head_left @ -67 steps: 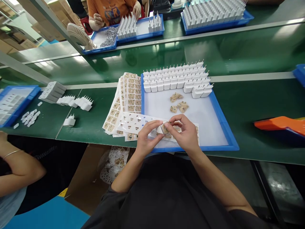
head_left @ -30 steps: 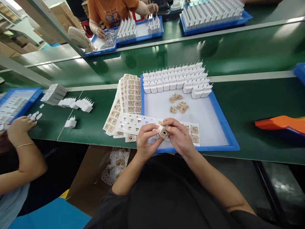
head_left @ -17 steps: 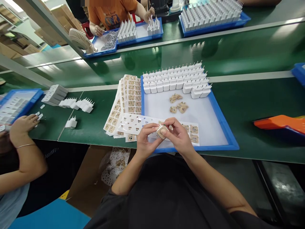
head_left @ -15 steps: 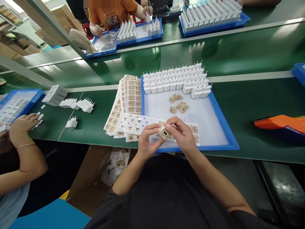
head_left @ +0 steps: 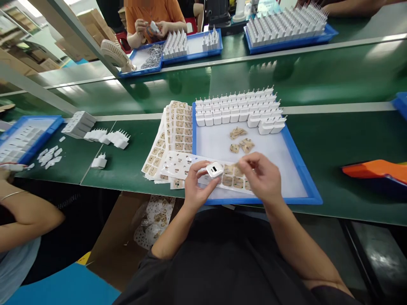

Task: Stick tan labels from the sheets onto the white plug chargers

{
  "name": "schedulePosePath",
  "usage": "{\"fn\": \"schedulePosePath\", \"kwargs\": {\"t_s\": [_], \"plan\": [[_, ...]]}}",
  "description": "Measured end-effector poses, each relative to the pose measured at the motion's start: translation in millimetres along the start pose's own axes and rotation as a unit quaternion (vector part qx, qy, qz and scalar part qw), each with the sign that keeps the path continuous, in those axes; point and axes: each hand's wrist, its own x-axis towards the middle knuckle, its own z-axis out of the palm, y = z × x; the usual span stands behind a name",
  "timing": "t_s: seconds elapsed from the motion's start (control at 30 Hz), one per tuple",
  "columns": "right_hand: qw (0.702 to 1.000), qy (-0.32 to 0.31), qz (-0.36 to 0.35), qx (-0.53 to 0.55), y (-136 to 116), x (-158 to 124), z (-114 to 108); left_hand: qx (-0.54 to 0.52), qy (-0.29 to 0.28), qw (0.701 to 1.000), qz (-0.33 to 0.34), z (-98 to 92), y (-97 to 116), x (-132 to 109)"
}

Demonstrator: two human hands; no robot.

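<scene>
Between the thumb and fingers of my left hand [head_left: 197, 186] is a white charger [head_left: 214, 170], its port face bare and turned up. My right hand [head_left: 263, 177], to the right of it, pinches a thin tan film piece [head_left: 239, 166]. Beneath both hands a sticker sheet [head_left: 227, 181] with tan labels lies across the front of the blue-rimmed tray [head_left: 299, 161]. Rows of white chargers [head_left: 235, 112] with pins up fill the tray's back. Crumpled tan films [head_left: 246, 145] rest in its middle. Stacked sticker sheets [head_left: 179, 127] lie at its left.
To the left are a lone charger [head_left: 99, 161], stacked white chargers [head_left: 79, 124] and small white pieces [head_left: 49, 156] near another person's arm [head_left: 28, 212]. An orange object [head_left: 375, 169] lies at the right. Another person [head_left: 155, 19] works across the bench beside trays.
My right hand has moved right, away from the charger, with the tan film. The charger's face, tan before, is now white. The person at the left has drawn their hand back from the small pieces.
</scene>
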Motion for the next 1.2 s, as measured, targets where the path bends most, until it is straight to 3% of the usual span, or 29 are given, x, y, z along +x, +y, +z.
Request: {"fn": "schedulePosePath", "kwargs": {"t_s": [0.1, 0.2, 0.27, 0.33, 0.47, 0.53, 0.63, 0.73, 0.87, 0.97, 1.07, 1.13, 1.2], "plan": [[0.984, 0.017, 0.047, -0.171, 26, 21, -14, -0.010, 0.054, 0.998, -0.012, -5.2, 4, 3], [0.944, -0.049, 0.054, -0.322, 57, 28, -22, 0.027, 0.134, 0.990, -0.017, -31.3, 2, 14], [0.933, -0.073, 0.059, -0.347, 72, 26, -23, 0.087, 0.188, 0.978, -0.013, -65.1, -5, 28], [0.937, -0.097, 0.064, -0.329, 80, 22, -23, 0.181, 0.247, 0.952, -0.019, -110.5, -18, 46], [0.945, -0.117, 0.072, -0.297, 82, 21, -21, 0.409, 0.338, 0.835, -0.146, -208.1, -42, 72], [0.947, -0.124, 0.073, -0.287, 80, 22, -19, 0.445, 0.364, 0.796, -0.188, -244.9, -49, 77], [0.949, -0.124, 0.044, -0.287, 79, 23, -15, 0.465, 0.393, 0.761, -0.224, -278.4, -54, 73], [0.950, -0.128, -0.019, -0.285, 77, 21, -11, 0.484, 0.409, 0.736, -0.240, -294.4, -52, 66], [0.932, -0.191, -0.072, -0.298, 72, 18, 0, 0.500, 0.398, 0.736, -0.224, -296.7, -48, 67], [0.907, -0.242, -0.069, -0.339, 65, 15, 10, 0.499, 0.335, 0.775, -0.194, -271.9, -38, 74], [0.893, -0.269, -0.054, -0.356, 59, 13, 17, 0.473, 0.192, 0.848, -0.144, -213.8, -18, 81], [0.891, -0.294, -0.045, -0.344, 56, 12, 19, 0.439, 0.009, 0.897, -0.059, -161.8, -2, 83], [0.892, -0.309, -0.038, -0.328, 55, 11, 20, 0.404, -0.149, 0.903, 0.003, -109.6, 9, 86]]}}
